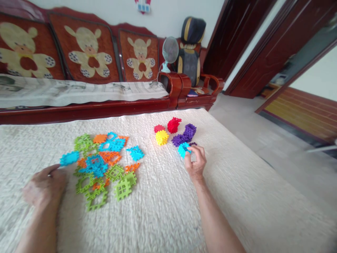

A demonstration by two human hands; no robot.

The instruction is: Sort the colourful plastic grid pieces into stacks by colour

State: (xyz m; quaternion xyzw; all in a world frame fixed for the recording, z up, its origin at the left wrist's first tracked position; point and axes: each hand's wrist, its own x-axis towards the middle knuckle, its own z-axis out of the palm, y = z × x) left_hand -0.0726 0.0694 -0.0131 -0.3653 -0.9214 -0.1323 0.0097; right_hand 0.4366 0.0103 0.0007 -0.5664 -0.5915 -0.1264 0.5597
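My left hand (46,186) is at the left, its fingers closed on the near edge of a blue building tile (69,158) with notched edges. Beside it spreads a loose pile of blue, orange and green tiles (122,189). On the right, my right hand (196,161) pinches a small group of blue building tiles (183,150) between thumb and fingers. Just behind that hand are purple tiles (190,131) in stacks. Yellow tiles (162,137) and red tiles (173,125) sit in separate stacks a little farther off.
A cream textured cloth (163,211) covers the table. Beyond its far edge stands a wooden sofa (147,105) with bear-patterned cushions. A small fan (170,51) and a wooden armchair (218,84) are at the back. Tiled floor (237,112) lies to the right.
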